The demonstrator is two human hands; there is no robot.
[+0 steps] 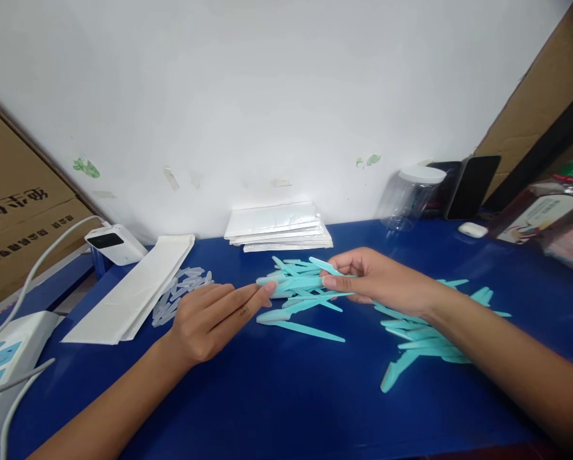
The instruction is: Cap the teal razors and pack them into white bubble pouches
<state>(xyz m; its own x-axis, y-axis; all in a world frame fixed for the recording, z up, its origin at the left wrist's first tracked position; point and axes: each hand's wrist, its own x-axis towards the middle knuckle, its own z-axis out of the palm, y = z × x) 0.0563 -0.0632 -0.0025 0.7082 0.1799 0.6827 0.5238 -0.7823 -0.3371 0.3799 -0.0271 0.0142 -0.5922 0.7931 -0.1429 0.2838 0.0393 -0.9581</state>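
Note:
Turquoise eyebrow razors lie in a loose pile at the middle of the blue table. Above this pile, my right hand is closed, thumb and fingers pinching the handle of one eyebrow razor. From the left, my left hand pinches the head end of that same razor, its thumb and fingertips pressed together; the fingers partly hide this end. A second heap of turquoise razors lies beneath my right forearm. Small clear plastic caps are heaped beyond my left hand.
White flat packets are stacked against the wall. A folded white sheet lies left, beside a white power bank and a power strip. A clear jar, a phone and a large bottle stand back right.

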